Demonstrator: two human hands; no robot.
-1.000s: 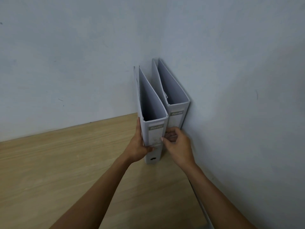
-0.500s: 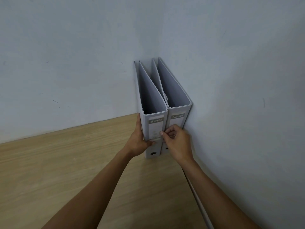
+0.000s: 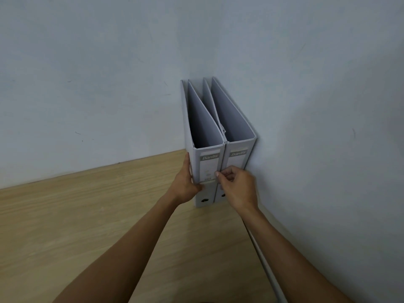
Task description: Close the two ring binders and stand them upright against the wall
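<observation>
Two grey ring binders stand upright side by side in the corner, spines towards me. The right binder [image 3: 237,157] touches the right wall [image 3: 328,127]. The left binder [image 3: 207,162] stands flush against it, with its far end at the back wall. My left hand [image 3: 185,184] grips the left binder's left cover and spine. My right hand [image 3: 237,186] rests in front of both spines, its fingertips pinching the left binder's right spine edge. Both binders are closed and look empty from above.
A wooden table [image 3: 87,226] carries the binders and runs left and towards me. A pale back wall [image 3: 98,84] meets the right wall in the corner. A thin grey cable or strip [image 3: 266,263] runs along the table's right edge.
The left binder has slid away from me until its spine lines up with the right binder's spine. Both hands moved forward with it.
</observation>
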